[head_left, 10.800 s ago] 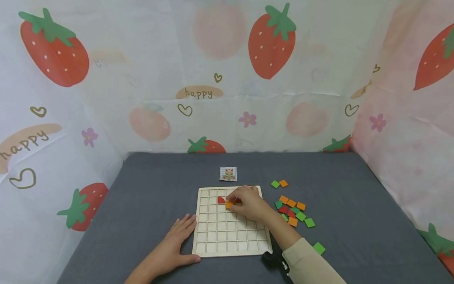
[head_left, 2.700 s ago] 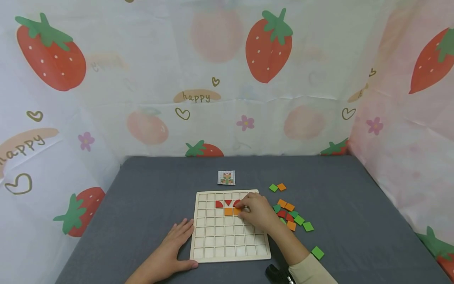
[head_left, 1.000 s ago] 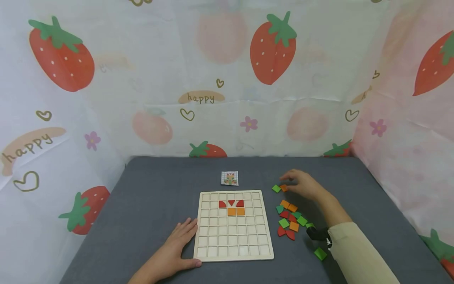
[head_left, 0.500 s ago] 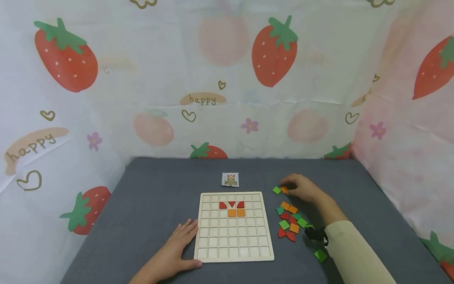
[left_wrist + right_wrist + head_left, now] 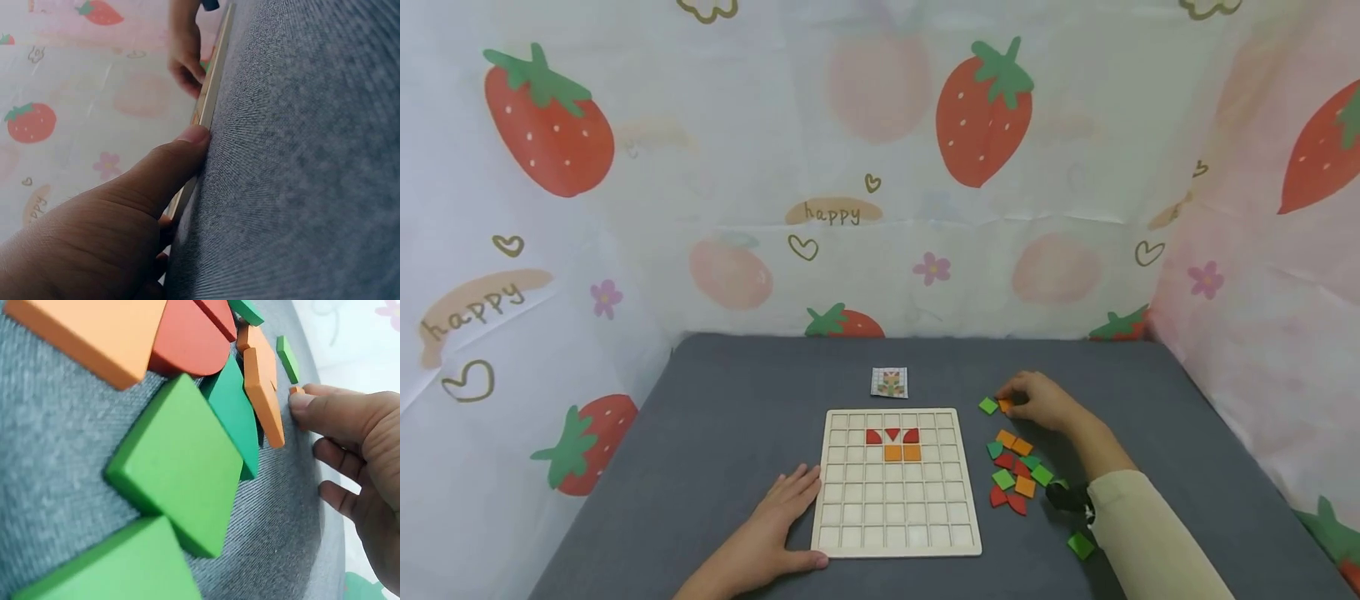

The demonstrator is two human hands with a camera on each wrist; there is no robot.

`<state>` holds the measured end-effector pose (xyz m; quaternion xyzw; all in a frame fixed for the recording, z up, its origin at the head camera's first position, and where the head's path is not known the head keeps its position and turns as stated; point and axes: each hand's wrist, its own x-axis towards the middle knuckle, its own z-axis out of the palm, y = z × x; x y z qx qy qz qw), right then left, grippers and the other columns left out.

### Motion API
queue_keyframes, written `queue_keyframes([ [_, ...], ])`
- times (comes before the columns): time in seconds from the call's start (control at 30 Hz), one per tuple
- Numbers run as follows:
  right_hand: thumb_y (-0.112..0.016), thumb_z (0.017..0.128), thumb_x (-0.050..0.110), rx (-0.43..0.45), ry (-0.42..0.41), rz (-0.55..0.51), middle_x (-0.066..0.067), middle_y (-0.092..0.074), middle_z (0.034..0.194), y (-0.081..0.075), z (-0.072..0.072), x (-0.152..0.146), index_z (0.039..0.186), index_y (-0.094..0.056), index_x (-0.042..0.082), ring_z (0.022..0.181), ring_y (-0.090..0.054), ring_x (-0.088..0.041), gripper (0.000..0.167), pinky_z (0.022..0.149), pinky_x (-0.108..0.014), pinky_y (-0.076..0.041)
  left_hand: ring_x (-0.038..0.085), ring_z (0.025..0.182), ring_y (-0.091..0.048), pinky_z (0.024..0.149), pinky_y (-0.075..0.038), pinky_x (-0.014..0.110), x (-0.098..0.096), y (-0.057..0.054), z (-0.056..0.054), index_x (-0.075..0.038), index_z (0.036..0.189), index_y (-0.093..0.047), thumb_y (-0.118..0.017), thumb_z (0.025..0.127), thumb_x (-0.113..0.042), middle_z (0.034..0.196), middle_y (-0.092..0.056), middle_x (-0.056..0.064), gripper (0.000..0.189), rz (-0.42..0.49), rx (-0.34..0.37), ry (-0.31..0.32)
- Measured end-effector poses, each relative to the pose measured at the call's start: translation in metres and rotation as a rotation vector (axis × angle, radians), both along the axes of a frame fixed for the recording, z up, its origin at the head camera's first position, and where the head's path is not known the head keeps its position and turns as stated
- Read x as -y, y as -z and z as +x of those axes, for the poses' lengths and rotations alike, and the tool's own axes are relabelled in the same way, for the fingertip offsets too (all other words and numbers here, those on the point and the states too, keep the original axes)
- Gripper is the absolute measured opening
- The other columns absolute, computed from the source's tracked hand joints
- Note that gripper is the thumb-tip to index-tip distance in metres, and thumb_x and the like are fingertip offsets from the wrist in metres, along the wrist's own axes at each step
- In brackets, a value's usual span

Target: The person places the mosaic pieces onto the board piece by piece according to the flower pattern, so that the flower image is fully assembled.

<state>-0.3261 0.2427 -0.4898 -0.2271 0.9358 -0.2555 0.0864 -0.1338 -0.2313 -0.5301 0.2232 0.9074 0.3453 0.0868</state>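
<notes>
My left hand (image 5: 775, 521) lies along the left edge of the pale wooden grid board (image 5: 928, 493), fingers extended, thumb at its near-left corner. In the left wrist view the thumb (image 5: 178, 150) presses the board's edge. Three red pieces (image 5: 892, 434) sit in the board's second row from the back, with two orange square tiles (image 5: 902, 452) below them. Past the board's back-right corner, my right hand (image 5: 1041, 402) pinches another orange square tile (image 5: 296, 390) between thumb and index finger, low over the cloth. A green tile (image 5: 988, 406) lies just left of it.
Loose orange, red and green tiles (image 5: 1025, 486) lie scattered right of the board. Nearer me is a lone green tile (image 5: 1081, 546) by the right sleeve. A small pattern card (image 5: 890, 382) lies behind the board. A strawberry-print curtain (image 5: 745, 125) surrounds the dark grey table.
The second orange tile is now let go on the board beside the first. My right hand has left the board for the orange tile at the back right. The left hand has stayed put.
</notes>
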Motion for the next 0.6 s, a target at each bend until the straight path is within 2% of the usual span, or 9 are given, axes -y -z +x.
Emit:
queue_keyframes([
  [0.17, -0.071, 0.097, 0.014, -0.005, 0.015, -0.016, -0.014, -0.065, 0.127, 0.003, 0.001, -0.001, 0.126, -0.073, 0.007, 0.123, -0.055, -0.04, 0.029, 0.102, -0.06, -0.048, 0.033, 0.159, -0.012, 0.125, -0.005, 0.051, 0.001, 0.003, 0.0, -0.001, 0.159, -0.035, -0.078, 0.077, -0.066, 0.169, -0.025, 0.007, 0.113, 0.014, 0.007, -0.009],
  [0.3, -0.071, 0.098, 0.015, -0.003, 0.048, -0.038, -0.013, -0.067, 0.123, 0.003, 0.002, 0.0, 0.126, -0.072, 0.004, 0.117, -0.059, -0.036, 0.03, 0.099, -0.056, -0.052, 0.033, 0.159, -0.012, 0.126, -0.006, 0.053, 0.001, 0.004, -0.001, -0.002, 0.159, -0.034, -0.078, 0.078, -0.066, 0.17, -0.025, 0.007, 0.112, 0.008, 0.006, -0.007],
  [0.4, -0.071, 0.098, 0.016, -0.008, 0.084, -0.053, -0.014, -0.067, 0.121, -0.001, 0.004, 0.0, 0.126, -0.071, 0.002, 0.113, -0.062, -0.034, 0.031, 0.095, -0.053, -0.055, 0.033, 0.159, -0.012, 0.126, -0.005, 0.051, 0.0, 0.004, -0.001, -0.001, 0.159, -0.034, -0.078, 0.078, -0.066, 0.17, -0.024, 0.007, 0.112, 0.009, 0.006, -0.006],
  [0.47, -0.071, 0.098, 0.016, -0.019, 0.099, -0.064, -0.015, -0.067, 0.122, -0.004, 0.007, 0.001, 0.126, -0.07, 0.0, 0.114, -0.062, -0.035, 0.032, 0.095, -0.053, -0.055, 0.032, 0.159, -0.012, 0.126, -0.004, 0.045, 0.0, 0.004, -0.001, -0.001, 0.159, -0.035, -0.079, 0.078, -0.065, 0.17, -0.024, 0.007, 0.112, 0.011, 0.001, -0.008],
  [0.53, -0.071, 0.098, 0.017, -0.048, 0.1, -0.063, -0.016, -0.067, 0.123, -0.008, 0.01, 0.002, 0.126, -0.07, 0.0, 0.114, -0.061, -0.035, 0.032, 0.094, -0.054, -0.056, 0.032, 0.159, -0.012, 0.124, -0.001, 0.039, 0.001, 0.005, -0.001, -0.001, 0.159, -0.035, -0.079, 0.078, -0.065, 0.17, -0.024, 0.007, 0.112, 0.013, 0.0, -0.009],
  [0.6, -0.071, 0.098, 0.017, -0.075, 0.098, -0.069, -0.017, -0.067, 0.123, -0.011, 0.015, 0.003, 0.126, -0.07, 0.0, 0.113, -0.062, -0.036, 0.032, 0.094, -0.054, -0.056, 0.032, 0.159, -0.011, 0.124, -0.001, 0.039, 0.001, 0.005, -0.001, -0.001, 0.159, -0.035, -0.079, 0.078, -0.065, 0.17, -0.024, 0.007, 0.112, 0.013, 0.0, -0.008],
])
